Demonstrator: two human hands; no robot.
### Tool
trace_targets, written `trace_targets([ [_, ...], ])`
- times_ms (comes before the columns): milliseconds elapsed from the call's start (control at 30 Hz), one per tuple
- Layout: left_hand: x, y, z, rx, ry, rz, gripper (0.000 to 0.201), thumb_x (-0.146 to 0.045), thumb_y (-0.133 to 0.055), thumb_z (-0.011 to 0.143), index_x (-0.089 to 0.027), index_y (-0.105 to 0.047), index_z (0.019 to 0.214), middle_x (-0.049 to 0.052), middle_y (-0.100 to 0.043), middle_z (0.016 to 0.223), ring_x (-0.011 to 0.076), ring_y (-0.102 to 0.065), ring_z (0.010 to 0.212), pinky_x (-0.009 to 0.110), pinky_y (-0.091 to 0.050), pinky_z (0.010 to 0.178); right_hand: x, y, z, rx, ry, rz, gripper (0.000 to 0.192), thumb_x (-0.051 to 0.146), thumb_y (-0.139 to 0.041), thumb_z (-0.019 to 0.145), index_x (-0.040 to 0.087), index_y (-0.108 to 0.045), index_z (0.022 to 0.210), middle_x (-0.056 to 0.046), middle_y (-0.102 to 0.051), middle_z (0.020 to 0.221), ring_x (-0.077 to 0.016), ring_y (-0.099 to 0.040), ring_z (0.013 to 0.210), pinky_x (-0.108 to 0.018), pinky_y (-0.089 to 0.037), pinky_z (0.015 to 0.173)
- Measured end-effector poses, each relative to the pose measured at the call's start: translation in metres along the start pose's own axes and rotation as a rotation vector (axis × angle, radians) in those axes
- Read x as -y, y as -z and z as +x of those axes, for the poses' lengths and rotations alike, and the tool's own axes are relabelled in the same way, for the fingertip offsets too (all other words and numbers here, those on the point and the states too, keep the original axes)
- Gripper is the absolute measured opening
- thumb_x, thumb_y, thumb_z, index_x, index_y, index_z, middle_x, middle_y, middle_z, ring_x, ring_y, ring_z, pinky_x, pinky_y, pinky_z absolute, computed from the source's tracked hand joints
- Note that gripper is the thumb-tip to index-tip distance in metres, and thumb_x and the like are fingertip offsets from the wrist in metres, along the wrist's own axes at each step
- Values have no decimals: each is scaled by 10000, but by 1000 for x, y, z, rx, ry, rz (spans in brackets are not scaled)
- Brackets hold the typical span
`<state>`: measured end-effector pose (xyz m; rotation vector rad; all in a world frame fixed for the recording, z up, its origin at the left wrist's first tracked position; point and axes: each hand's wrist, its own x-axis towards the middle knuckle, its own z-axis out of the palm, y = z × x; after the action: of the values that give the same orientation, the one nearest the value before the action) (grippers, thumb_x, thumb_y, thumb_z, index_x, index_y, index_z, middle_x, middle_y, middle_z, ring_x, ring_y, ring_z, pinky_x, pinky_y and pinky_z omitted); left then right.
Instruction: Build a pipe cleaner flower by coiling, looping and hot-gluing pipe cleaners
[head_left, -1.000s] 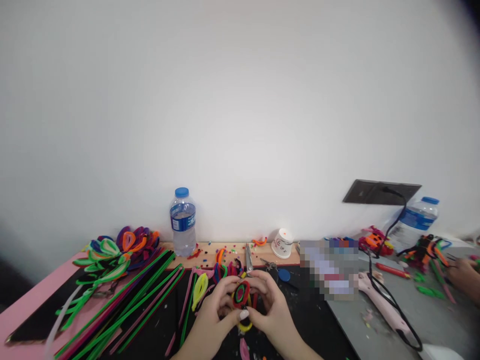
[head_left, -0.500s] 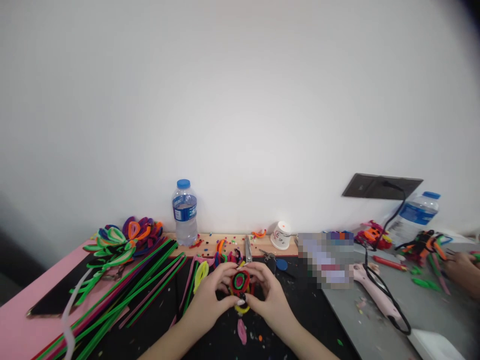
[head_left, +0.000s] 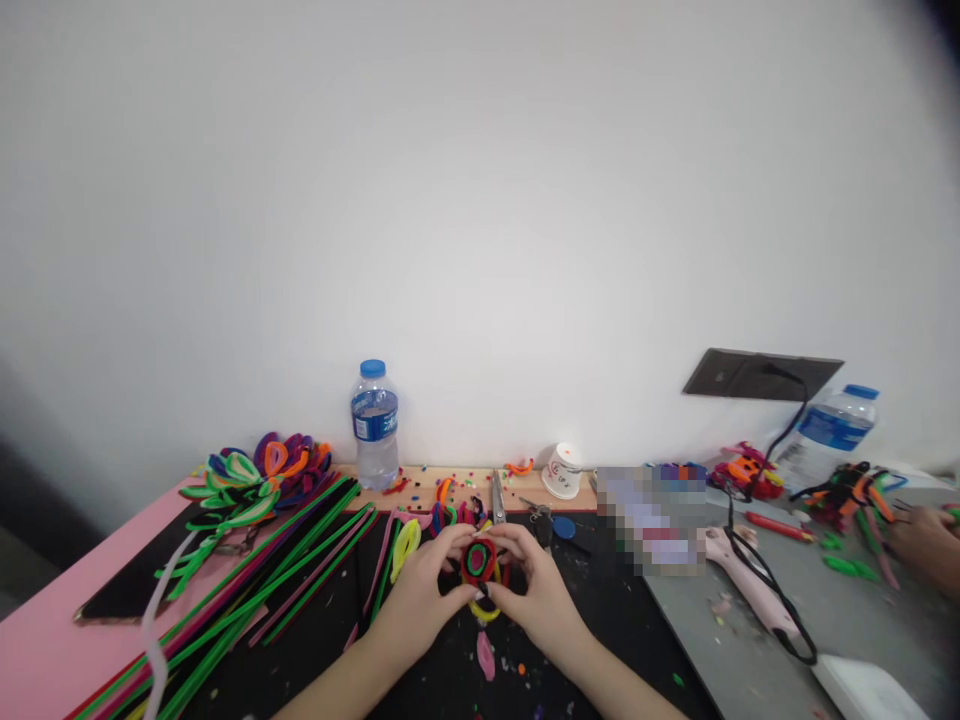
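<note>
Between my two hands is a round coil of pipe cleaners (head_left: 478,562), red outside with green and dark pink rings within. My left hand (head_left: 427,585) curls round its left edge, thumb below and fingertips above. My right hand (head_left: 532,580) grips the opposite edge the same way. Just below the coil shows a yellow loop (head_left: 486,612), and under that a pink pipe-cleaner loop (head_left: 486,656); whether they join the coil I cannot tell. A yellow looped bundle (head_left: 406,550) lies left of my left hand. Scissors (head_left: 498,497) lie behind my fingertips.
Long pipe cleaners (head_left: 300,560) and a pipe-cleaner flower (head_left: 255,475) lie left, by a water bottle (head_left: 375,430). A paper cup (head_left: 562,470) and keys (head_left: 541,512) sit behind. On the grey table right lies a pink glue gun (head_left: 754,585); another person's hand (head_left: 926,545) is at far right.
The view has shifted slightly, so things at the left appear a little further right. Both my hands stay around the coil, with barely any movement of the fingers.
</note>
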<state>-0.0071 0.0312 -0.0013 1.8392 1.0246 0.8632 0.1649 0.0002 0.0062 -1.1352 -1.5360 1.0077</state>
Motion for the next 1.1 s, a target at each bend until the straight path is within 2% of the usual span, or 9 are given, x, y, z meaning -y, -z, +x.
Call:
trace_targets([
  [200,0,-2,-1,-16,-15,18,510,-60,-553,660,-231,-493,1136,48,-634,1103,203,-572,986,347,-448,853,1,0,0,7,16,-47,488,6,-549,634,221,-502,1070,-47,-615,1098,-206,-556,1070,-327,-433,871],
  [533,-2,-3,1,-54,-25,-58,482,-51,-565,653,-204,-502,1106,34,-653,952,183,-600,874,319,-469,797,5,0,-1,31,57,-72,459,39,-560,662,228,-521,1078,-42,-617,1091,-208,-561,1073,-349,-445,905],
  [733,-3,-3,0,-65,-30,-60,478,-47,-569,645,-193,-506,1097,37,-646,937,184,-597,873,311,-474,776,4,0,0,62,84,-75,452,55,-557,682,225,-513,1098,-46,-596,1135,-198,-549,1091,-341,-430,929],
  [1100,-5,-3,-1,-97,-48,-33,504,-22,-555,634,-197,-520,1105,56,-617,1038,192,-582,908,314,-483,773,0,-2,-2,12,107,-158,438,108,-570,701,213,-498,1120,-61,-595,1112,-208,-557,1046,-332,-468,849],
])
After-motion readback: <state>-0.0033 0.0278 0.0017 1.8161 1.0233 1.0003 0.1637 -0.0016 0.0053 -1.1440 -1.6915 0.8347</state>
